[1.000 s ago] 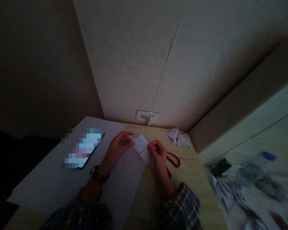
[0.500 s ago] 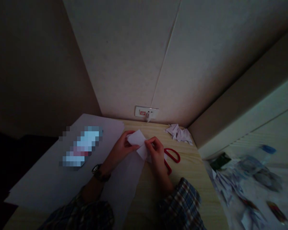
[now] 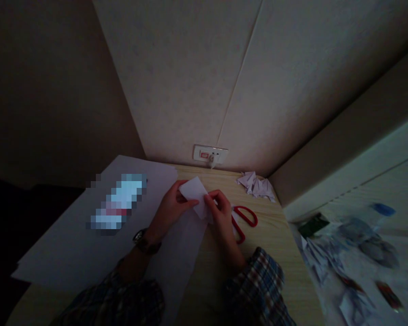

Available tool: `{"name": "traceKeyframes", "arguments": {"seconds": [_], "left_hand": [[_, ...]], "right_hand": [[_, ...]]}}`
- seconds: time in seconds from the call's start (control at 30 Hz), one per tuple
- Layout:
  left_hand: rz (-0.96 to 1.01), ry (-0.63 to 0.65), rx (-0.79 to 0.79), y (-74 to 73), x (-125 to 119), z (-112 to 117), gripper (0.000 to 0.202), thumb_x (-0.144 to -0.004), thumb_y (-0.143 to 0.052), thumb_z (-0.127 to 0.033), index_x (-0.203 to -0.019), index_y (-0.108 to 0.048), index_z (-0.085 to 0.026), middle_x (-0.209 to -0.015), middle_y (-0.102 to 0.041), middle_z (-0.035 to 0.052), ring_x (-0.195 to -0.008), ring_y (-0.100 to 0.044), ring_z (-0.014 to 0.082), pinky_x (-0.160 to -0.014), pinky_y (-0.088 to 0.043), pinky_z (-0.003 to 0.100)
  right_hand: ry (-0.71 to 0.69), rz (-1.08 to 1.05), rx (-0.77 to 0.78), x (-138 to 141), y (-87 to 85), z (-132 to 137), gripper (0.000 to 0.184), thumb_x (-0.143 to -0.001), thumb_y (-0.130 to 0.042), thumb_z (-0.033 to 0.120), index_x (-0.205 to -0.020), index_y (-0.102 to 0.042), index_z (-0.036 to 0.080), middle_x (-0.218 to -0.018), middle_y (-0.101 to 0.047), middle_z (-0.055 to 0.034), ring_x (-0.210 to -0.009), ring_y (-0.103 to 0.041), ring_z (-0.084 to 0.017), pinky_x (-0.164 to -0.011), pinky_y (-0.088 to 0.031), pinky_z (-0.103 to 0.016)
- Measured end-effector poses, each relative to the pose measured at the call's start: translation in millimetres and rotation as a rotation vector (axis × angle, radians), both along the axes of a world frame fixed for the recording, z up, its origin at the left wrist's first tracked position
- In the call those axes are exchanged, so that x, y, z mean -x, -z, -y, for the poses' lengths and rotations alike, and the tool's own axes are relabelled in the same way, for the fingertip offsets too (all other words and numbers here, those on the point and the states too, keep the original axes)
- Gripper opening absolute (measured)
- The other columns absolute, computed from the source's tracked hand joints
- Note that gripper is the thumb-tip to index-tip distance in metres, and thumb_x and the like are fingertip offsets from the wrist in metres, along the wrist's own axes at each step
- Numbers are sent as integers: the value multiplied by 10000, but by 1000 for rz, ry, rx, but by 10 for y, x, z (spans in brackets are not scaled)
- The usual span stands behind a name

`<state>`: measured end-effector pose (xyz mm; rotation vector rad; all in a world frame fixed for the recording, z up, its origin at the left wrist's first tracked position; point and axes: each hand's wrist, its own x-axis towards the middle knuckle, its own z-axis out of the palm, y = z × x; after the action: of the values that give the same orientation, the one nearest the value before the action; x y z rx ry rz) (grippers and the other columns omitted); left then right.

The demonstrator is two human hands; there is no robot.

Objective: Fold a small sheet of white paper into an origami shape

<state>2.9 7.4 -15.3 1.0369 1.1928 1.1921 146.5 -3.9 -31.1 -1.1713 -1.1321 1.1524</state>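
Note:
A small folded piece of white paper (image 3: 194, 189) is held between my two hands above the table. My left hand (image 3: 172, 206) grips its left side, with the thumb across the front and the fingers behind. On the right edge, my right hand (image 3: 221, 210) pinches the paper between thumb and fingers. Red-handled scissors (image 3: 246, 216) lie just right of my right hand, their blades hidden behind it. Large white paper sheets (image 3: 71, 244) spread beneath my left forearm.
A phone with a lit, blurred screen (image 3: 120, 199) rests on the sheets. Folded paper pieces (image 3: 256, 185) sit at the table's back right corner. A wall socket (image 3: 211, 155) with a plug is behind. Lower right are a plastic bottle (image 3: 370, 222) and more folded papers (image 3: 321, 258).
My right fingers have moved further onto the paper's right edge. The lower flap that stuck out now lies closer against the rest. The view has shifted slightly.

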Motion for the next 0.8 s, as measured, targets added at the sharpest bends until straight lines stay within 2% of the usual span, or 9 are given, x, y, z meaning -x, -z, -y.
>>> {"name": "traceKeyframes", "arguments": {"seconds": [0.27, 0.4, 0.6, 0.8], "left_hand": [[39, -19, 25, -42, -18, 19, 578, -532, -807, -240, -1028, -517, -175, -925, -725, 41, -912, -712, 252, -843, -564, 392], [21, -29, 12, -45, -12, 17, 565, -549, -795, -237, -1036, -515, -172, -948, -726, 56, -918, -711, 251, -831, -568, 381], [11, -80, -22, -83, 27, 16, 502, -584, -788, -262, -1001, -523, -175, -967, -737, 59, -953, -709, 253, -869, -560, 392], [68, -55, -30, -112, -11, 46, 478, -588, -795, -259, -987, -551, -163, -960, -740, 60, -947, -706, 245, -864, -556, 371]], "right_hand": [[13, -13, 39, 0, -5, 4, 292, -710, -674, 436, -629, -487, 226, -585, -496, 48, -540, -453, -119, -495, -374, -234], [10, -9, 52, 0, 5, -8, 275, -712, -676, 429, -636, -514, 220, -585, -505, 49, -533, -466, -118, -503, -377, -239], [-111, -14, 57, 10, 47, -25, 222, -702, -672, 408, -681, -555, 220, -634, -569, 37, -585, -511, -132, -525, -407, -233], [-97, 27, 19, -29, 54, -6, 206, -740, -664, 397, -716, -588, 207, -655, -578, 34, -586, -508, -126, -530, -397, -232]]}}
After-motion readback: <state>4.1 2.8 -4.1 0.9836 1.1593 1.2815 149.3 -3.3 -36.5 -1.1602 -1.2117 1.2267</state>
